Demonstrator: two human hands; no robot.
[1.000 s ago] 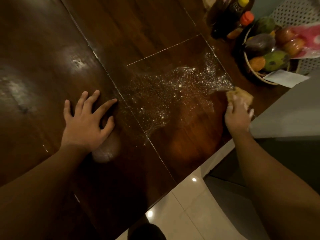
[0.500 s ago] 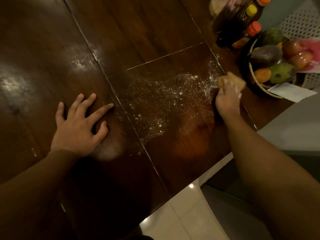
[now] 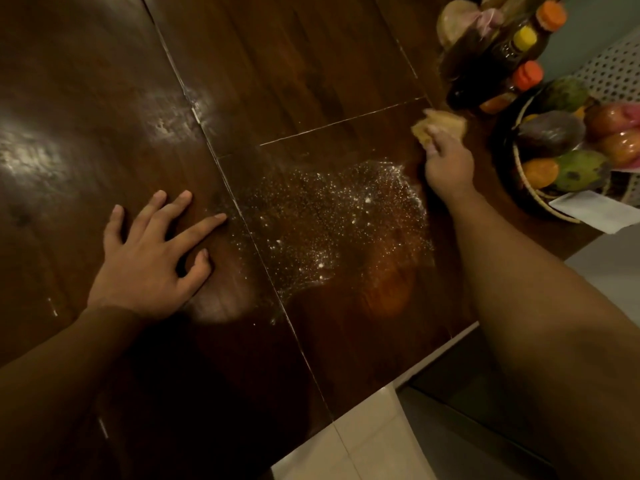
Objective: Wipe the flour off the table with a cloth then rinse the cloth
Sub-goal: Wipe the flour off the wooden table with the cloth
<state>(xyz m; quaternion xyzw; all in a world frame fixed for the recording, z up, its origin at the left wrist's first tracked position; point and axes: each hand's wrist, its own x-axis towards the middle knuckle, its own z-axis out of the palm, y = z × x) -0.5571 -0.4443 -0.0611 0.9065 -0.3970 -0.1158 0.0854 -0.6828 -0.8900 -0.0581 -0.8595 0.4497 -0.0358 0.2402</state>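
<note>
Dark table [image 3: 311, 64] is bearing flour [image 3: 332, 216] mid-panel. Right hand [image 3: 448, 161] is gripping cloth [image 3: 440, 128] just beyond the patch, near bottles [image 3: 498, 64]; left hand [image 3: 149, 268] is lying spread, bracing. Best: pressing flat, drawing overlapping strokes inward, gathering rather than scattering.

The left grip [image 3: 149, 261] and right grip [image 3: 449, 164] are bare, like both forearms [image 3: 540, 306], with short-trimmed fingernails [image 3: 187, 194].

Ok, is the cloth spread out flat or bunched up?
Bunched up: the cloth is a crumpled wad gripped by the right hand beyond the flour.
</note>
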